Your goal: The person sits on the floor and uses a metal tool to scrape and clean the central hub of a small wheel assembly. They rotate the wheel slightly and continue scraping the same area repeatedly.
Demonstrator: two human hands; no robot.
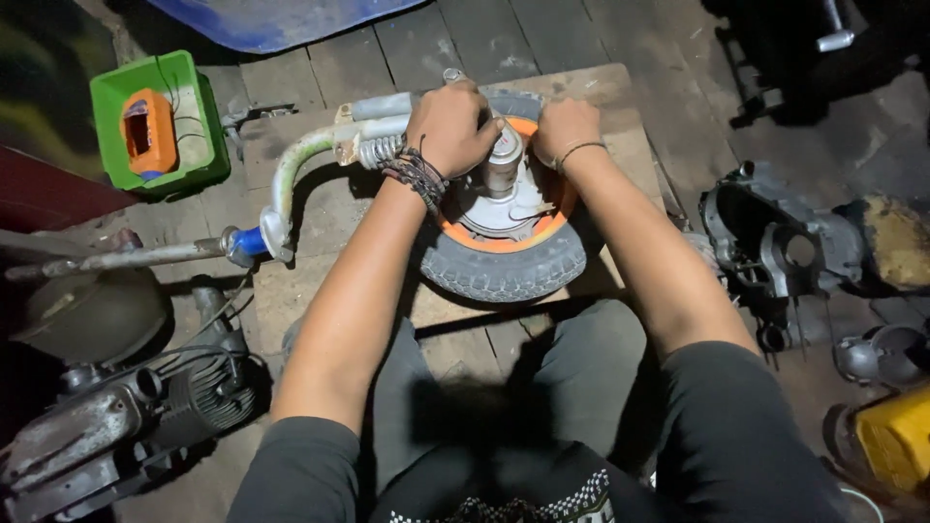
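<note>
Both hands down on small scooter wheel [504, 261], lying flat on wooden board [620, 97]. Left hand [450, 126] curled shut over fork end beside spring [380, 150]; right hand [564, 126] closed on orange rim, exact grasp hidden. Judged mid-job: wheel and hub [502, 160] still joined to curved fork [291, 179], nothing yet separated. Crowded round about: green crate [208, 136] far left, engine [145, 407] near left knee, crankcase [775, 242] to right, yellow container [896, 441] at corner. Little elbow room.

Both hands on small black-tyred wheel with orange rim [504, 254], lying flat on wooden board [601, 92]. Left hand [451, 126] grips the grey hub cylinder [503, 160]; right hand [564, 129] presses the rim's far edge.
</note>
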